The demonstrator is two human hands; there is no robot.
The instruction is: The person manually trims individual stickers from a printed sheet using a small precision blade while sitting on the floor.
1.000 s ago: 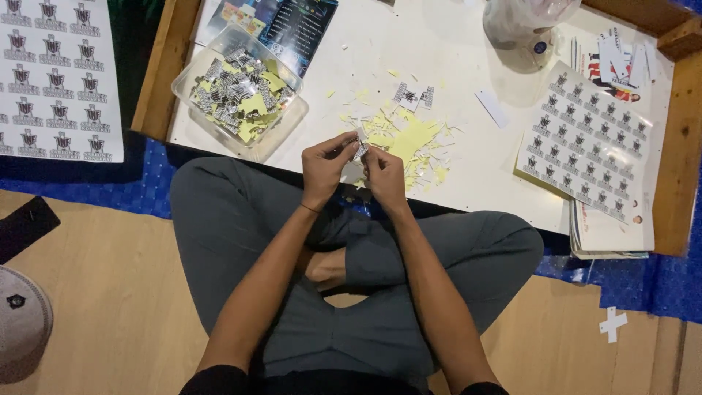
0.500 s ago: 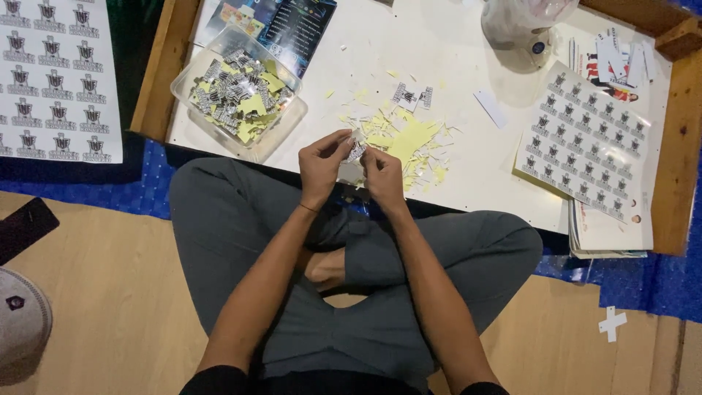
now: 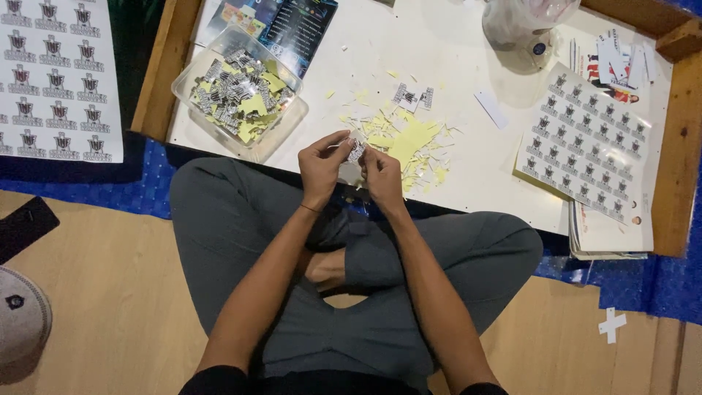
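We sit cross-legged on the floor at the near edge of the low bench, and both our hands meet just over that edge. Our left hand and right hand each pinch the same small printed sticker between thumb and fingertips, holding it up close between them, apparently to work at its backing.

Just beyond the hands, on the bench near its near edge, lies a heap of yellow backing scraps, within easy drop of the fingers. A clear plastic tub of finished pieces stands toward the bench's left edge, on our left side. A sheet of uncut stickers rests by the right edge, and another sheet lies off the bench to the left.
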